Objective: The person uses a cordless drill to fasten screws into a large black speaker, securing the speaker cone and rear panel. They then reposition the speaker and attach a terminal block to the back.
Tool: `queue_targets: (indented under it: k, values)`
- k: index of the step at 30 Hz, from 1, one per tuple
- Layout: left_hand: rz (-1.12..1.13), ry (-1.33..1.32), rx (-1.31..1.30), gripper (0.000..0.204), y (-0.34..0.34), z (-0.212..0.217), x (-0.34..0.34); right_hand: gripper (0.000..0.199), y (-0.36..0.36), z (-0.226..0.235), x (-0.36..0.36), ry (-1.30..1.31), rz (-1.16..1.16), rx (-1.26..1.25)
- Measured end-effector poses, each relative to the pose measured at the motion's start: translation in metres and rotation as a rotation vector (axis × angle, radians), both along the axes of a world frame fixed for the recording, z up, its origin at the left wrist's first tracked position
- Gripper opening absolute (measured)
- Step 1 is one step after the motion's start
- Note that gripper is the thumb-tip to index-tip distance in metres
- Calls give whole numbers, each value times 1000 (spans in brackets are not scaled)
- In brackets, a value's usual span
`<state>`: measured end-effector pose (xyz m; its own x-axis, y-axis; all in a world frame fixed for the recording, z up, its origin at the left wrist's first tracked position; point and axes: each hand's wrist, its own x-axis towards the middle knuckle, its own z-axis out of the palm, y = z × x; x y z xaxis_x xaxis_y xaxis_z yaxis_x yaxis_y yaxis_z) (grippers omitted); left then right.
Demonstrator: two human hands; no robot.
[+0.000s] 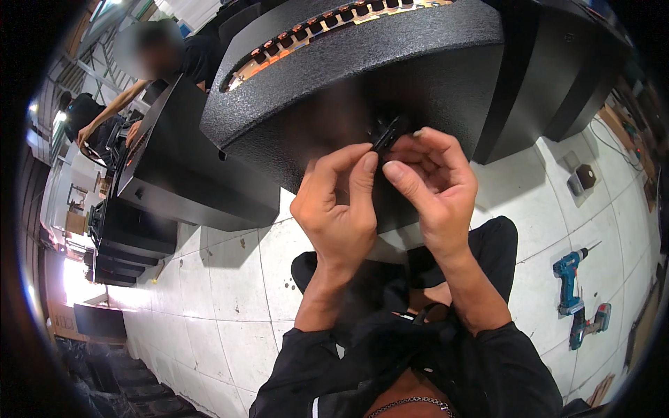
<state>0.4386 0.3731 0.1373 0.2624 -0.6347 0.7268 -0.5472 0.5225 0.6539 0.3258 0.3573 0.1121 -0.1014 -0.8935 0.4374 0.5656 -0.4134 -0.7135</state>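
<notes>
Directly in front of me stands a large black textured speaker cabinet with a row of knobs along its top panel. My left hand pinches a small black part between thumb and index finger, against the cabinet's dark side face. It looks slim and glossy; its exact kind cannot be made out. My right hand is close beside it, fingers curled inward and thumb pointing toward the part. Whatever those right fingers hold is hidden behind them.
Two teal cordless drills, one drill with a long bit and another drill, lie on the tiled floor at right. More black cabinets stand at left, where another person works. A small dark block sits at far right.
</notes>
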Motion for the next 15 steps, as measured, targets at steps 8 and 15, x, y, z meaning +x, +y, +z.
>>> queue_targets:
  k: [8,15]
  values:
    - [-38,-243,-131,10,6,-8,6,32,8,1,15,-132,9,30]
    - [-177,-147,-7,15,9,-17,11,27,6,11,-10,506,-570,-340]
